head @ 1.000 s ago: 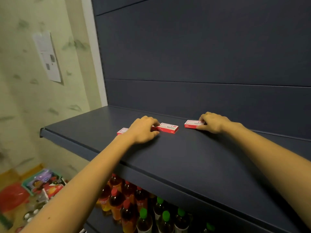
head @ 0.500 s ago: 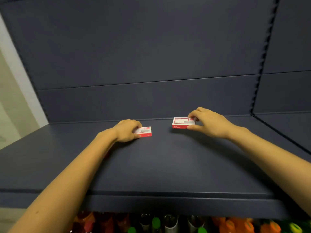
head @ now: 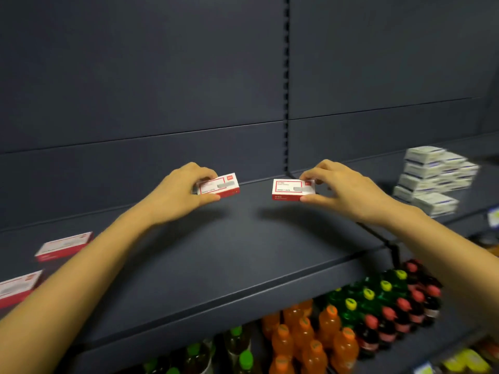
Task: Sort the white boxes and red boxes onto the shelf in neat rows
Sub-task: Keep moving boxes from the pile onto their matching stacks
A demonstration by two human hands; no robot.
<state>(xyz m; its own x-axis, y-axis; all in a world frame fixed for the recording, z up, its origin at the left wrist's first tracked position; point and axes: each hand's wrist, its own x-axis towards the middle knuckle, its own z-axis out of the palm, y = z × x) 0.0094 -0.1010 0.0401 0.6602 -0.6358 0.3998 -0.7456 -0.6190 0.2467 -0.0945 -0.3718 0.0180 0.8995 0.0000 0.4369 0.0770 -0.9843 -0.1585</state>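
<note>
The left hand (head: 178, 195) and right hand (head: 348, 190) each pinched a small red-and-white cardboard box (head: 221, 186): likely light, stiff, best gripped across long edges.

1. Two hands show above the shelf (head: 243, 252): the left hand (head: 178, 194) and the right hand (head: 348, 188), both bare.
2. The left forearm (head: 81, 279), over the shelf's front edge, is bare along all its visible length, slim and smooth.
3. The right forearm (head: 445, 252), over the shelf's right end, is likewise bare from wrist to frame edge.
4. The fingers are slender, with knuckles showing as soft ridges on both hands.
5. Nails are too blurred to tell apart.
</note>
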